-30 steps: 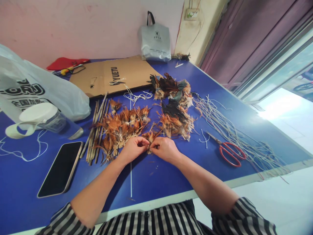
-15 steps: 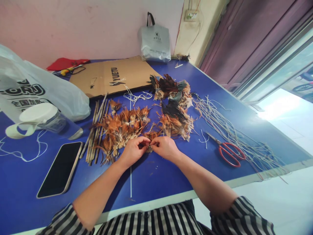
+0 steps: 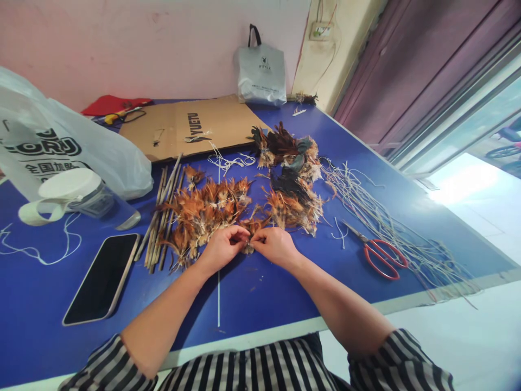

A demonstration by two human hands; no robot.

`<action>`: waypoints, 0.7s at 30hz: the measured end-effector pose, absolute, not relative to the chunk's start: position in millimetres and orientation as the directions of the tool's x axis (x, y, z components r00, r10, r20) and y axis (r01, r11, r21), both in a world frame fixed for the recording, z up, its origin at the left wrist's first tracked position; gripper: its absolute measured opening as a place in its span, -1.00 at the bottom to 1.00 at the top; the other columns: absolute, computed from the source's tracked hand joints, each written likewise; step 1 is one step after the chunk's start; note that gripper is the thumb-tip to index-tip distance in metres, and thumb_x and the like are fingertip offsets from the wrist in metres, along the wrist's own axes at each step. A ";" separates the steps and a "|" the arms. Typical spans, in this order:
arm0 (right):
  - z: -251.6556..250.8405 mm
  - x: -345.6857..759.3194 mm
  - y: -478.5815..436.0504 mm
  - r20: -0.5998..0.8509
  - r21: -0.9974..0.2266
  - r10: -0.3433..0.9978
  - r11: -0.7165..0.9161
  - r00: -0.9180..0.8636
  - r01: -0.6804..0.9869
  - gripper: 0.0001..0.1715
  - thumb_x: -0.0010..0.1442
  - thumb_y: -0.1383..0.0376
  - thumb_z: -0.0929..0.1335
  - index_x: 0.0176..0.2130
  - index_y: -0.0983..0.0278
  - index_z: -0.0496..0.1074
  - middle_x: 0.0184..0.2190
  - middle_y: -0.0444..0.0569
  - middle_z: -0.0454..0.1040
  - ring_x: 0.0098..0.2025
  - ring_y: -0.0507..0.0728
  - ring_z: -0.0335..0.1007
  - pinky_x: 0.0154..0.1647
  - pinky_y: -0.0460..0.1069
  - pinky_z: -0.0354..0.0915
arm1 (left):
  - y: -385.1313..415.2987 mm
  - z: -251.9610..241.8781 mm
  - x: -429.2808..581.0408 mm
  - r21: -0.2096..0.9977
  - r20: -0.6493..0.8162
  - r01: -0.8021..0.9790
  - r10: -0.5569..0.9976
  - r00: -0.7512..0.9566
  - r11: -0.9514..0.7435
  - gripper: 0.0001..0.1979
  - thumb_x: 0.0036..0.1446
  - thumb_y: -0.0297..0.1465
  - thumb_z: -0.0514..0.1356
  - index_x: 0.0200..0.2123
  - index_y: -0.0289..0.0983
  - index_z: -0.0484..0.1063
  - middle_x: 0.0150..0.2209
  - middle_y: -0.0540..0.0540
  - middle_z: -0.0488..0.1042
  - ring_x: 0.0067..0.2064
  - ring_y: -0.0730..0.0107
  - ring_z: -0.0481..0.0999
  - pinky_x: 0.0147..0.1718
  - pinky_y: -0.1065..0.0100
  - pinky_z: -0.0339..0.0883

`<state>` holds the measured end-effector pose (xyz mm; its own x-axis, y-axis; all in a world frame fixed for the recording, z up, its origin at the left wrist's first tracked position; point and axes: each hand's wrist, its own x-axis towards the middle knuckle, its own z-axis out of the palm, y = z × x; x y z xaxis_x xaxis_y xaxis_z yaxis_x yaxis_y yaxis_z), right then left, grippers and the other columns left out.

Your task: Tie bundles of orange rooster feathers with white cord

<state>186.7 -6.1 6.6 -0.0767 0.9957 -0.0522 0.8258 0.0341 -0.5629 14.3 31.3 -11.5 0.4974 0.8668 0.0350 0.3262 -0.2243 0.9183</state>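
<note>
My left hand (image 3: 223, 247) and my right hand (image 3: 277, 245) meet at the middle of the blue table, fingertips nearly touching. Both pinch the base of a small brown feather bunch (image 3: 251, 224), whose tips fan out beyond my fingers. Just what lies between the fingertips is mostly hidden. To the left of it spreads a pile of orange-brown feather bunches (image 3: 203, 209). Another pile of orange and black feather bunches (image 3: 293, 203) lies to the right. A thin white string (image 3: 218, 298) runs along the table below my left hand.
Thin sticks (image 3: 163, 217), a phone (image 3: 101, 279) and a clear lidded cup (image 3: 93, 198) lie at left by a white plastic bag (image 3: 101, 146). Red-handled scissors (image 3: 385, 258) and loose cords (image 3: 391, 222) are at right. Flat cardboard (image 3: 163, 127) and a silver bag (image 3: 262, 76) sit behind.
My hands keep the same pinch on the feather bunch, with barely any movement. The whole view has shifted slightly.
</note>
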 end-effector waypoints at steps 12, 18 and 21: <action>5.6 184.7 -6.9 -0.049 -0.567 0.996 0.030 -0.070 0.823 -0.80 0.04 0.20 0.30 -0.38 0.11 0.54 -0.39 -0.19 0.54 -0.34 0.02 0.40 -0.39 -0.13 0.14 | 28.5 -9.4 13.0 0.886 0.080 0.345 0.837 0.541 -0.308 -0.82 -0.03 -0.45 0.20 -0.28 -0.29 0.46 -0.38 -0.08 0.53 -0.35 0.39 0.51 -0.32 0.41 0.36; 4.7 179.5 -9.1 -0.031 -0.527 0.998 0.022 -0.045 0.850 -0.82 0.02 0.23 0.31 -0.43 0.16 0.52 -0.44 -0.17 0.52 -0.40 0.00 0.38 -0.44 -0.13 0.10 | 28.3 -7.5 12.8 0.882 0.080 0.349 0.830 0.553 -0.317 -0.80 -0.03 -0.45 0.20 -0.26 -0.28 0.46 -0.37 -0.07 0.53 -0.35 0.38 0.51 -0.32 0.40 0.36; 4.9 178.2 -10.4 0.002 -0.516 0.999 0.042 -0.048 0.856 -0.83 0.01 0.26 0.30 -0.45 0.18 0.50 -0.47 -0.18 0.51 -0.44 -0.01 0.36 -0.45 -0.13 0.09 | 27.1 -4.8 13.1 0.861 0.110 0.358 0.818 0.564 -0.362 -0.80 -0.03 -0.47 0.18 -0.25 -0.27 0.45 -0.36 -0.07 0.53 -0.35 0.38 0.51 -0.31 0.39 0.35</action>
